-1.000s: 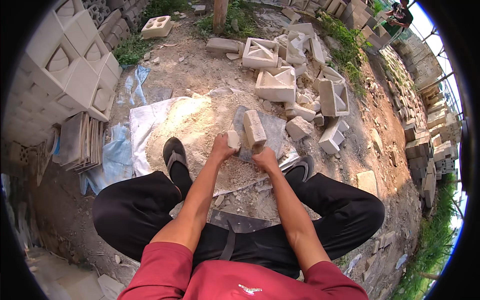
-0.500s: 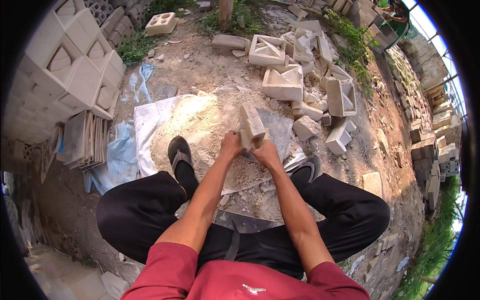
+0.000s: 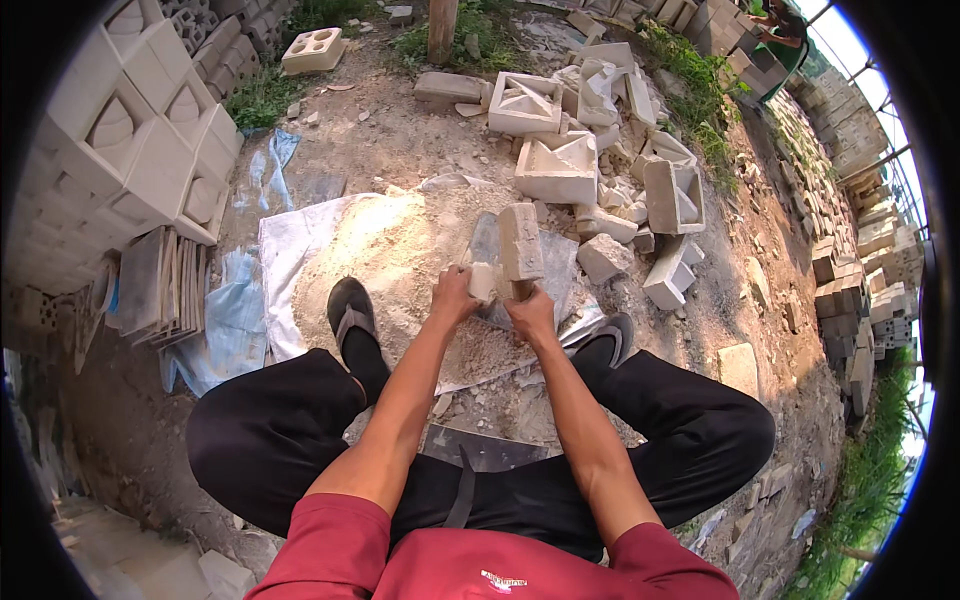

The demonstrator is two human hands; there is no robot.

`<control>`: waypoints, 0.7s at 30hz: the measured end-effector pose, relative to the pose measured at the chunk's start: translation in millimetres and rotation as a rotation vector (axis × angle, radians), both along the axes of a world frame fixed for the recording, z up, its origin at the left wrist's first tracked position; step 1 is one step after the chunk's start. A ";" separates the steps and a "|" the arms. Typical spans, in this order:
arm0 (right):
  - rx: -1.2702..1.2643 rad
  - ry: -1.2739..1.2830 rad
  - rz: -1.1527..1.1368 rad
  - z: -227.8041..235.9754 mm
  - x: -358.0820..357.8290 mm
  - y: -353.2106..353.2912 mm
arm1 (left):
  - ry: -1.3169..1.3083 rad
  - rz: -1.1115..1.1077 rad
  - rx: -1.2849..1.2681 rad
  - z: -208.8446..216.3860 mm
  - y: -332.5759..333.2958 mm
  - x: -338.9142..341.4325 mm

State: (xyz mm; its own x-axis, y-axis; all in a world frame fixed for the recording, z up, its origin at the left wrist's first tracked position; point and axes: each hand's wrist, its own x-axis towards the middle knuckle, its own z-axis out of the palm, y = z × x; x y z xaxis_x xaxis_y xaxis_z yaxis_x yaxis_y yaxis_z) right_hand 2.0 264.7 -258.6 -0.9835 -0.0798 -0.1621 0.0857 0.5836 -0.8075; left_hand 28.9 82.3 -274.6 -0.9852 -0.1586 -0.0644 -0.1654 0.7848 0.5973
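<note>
My right hand (image 3: 532, 314) is closed round the short brown handle of a mallet with a long, dusty, block-shaped head (image 3: 521, 243). Just left of it, my left hand (image 3: 455, 295) grips a small pale chunk of block (image 3: 482, 283). A narrow gap shows between chunk and mallet head. Beneath both lies a grey flat slab (image 3: 559, 262), partly hidden by them. Crumbled pale rubble (image 3: 375, 240) covers a white sheet (image 3: 284, 260) around the slab, between my feet.
Broken hollow blocks (image 3: 558, 168) are heaped beyond the slab to the right. Pale blocks (image 3: 150, 150) stand stacked at the left, above leaning thin boards (image 3: 160, 285). A wooden post (image 3: 441, 30) rises at the far side. Another person (image 3: 785, 35) is at the far right.
The mallet head has swung right, away from the chunk, and now stands more upright. My left hand still grips the chunk, which shows more plainly. The whole view has shifted slightly.
</note>
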 end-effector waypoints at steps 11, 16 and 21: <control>0.076 -0.040 0.111 22.4 4.9 -5.7 | -0.133 -0.002 -0.032 13.4 -0.7 1.2; -0.028 0.053 -0.040 25.8 0.0 -12.3 | -0.024 -0.004 -0.033 1.6 -1.8 4.0; -0.142 0.039 0.040 19.5 1.4 -23.8 | -0.067 -0.011 -0.022 0.5 -2.7 4.0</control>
State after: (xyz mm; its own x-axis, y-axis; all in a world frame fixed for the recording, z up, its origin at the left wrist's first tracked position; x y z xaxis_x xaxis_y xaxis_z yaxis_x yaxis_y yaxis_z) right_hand 3.4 240.9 -239.0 -0.9844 -0.1384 -0.1085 0.0320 0.4659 -0.8842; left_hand 32.8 79.6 -274.1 -0.9805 -0.1499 -0.1271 -0.1958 0.7999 0.5674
